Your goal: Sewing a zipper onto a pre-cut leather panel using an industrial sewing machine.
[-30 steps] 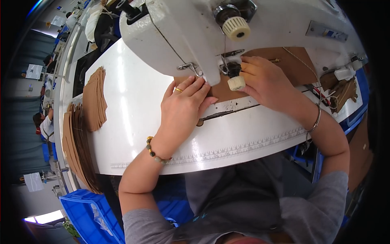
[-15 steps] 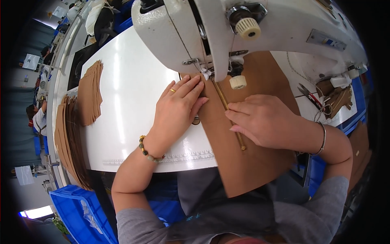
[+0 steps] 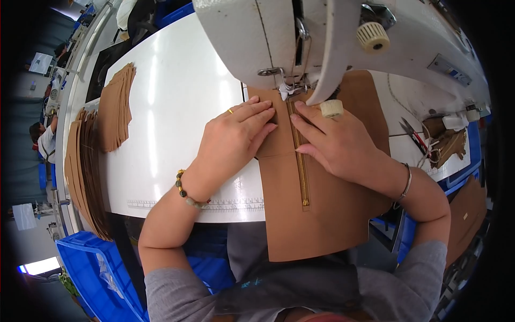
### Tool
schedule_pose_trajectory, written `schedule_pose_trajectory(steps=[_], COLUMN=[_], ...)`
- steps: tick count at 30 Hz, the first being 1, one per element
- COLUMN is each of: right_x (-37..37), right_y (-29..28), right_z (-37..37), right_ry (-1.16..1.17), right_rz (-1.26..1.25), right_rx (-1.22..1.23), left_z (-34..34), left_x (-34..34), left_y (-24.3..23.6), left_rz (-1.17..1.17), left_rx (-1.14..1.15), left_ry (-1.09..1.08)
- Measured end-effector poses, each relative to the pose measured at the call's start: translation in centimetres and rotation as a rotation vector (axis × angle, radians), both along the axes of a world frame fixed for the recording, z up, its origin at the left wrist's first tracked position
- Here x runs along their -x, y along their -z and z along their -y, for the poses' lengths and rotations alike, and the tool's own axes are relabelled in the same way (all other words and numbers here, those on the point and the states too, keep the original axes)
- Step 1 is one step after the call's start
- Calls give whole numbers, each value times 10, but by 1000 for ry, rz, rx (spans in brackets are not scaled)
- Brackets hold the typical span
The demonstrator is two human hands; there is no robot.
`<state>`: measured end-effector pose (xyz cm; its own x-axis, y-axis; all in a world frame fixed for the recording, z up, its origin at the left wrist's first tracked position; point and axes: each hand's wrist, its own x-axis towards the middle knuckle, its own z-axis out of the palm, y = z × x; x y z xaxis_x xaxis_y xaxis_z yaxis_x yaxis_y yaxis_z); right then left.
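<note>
Flat, spread grip of left hand (image 3: 232,140) and right hand (image 3: 339,144) pins brown leather panel (image 3: 316,214) either side of brass zipper (image 3: 300,161), steadying it under sewing machine (image 3: 300,37).

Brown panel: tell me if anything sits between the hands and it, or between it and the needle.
Nothing visible does. The left hand and right hand lie flat on the brown panel, one on each side of the zipper. The panel's top edge already lies under the presser foot of the sewing machine.
</note>
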<state>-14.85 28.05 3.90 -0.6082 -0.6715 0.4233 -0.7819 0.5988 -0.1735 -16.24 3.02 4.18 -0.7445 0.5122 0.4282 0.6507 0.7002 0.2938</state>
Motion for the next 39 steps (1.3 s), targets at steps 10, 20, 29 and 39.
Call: schedule_pose_trajectory(steps=[10, 20, 29, 39], right_x=[1, 0, 5, 9], right_y=[-3, -3, -3, -4], right_z=[-4, -1, -5, -6], right_ry=[-20, 4, -18, -45], right_rz=[110, 55, 28, 54], right_rx=[-76, -41, -67, -86], left_z=[2, 1, -3, -6], left_x=[1, -6, -14, -15], left_y=[-2, -8, -3, -6], left_rz=[53, 139, 104, 103], left_rx=[-28, 20, 68, 109], left_ry=[19, 46, 67, 81])
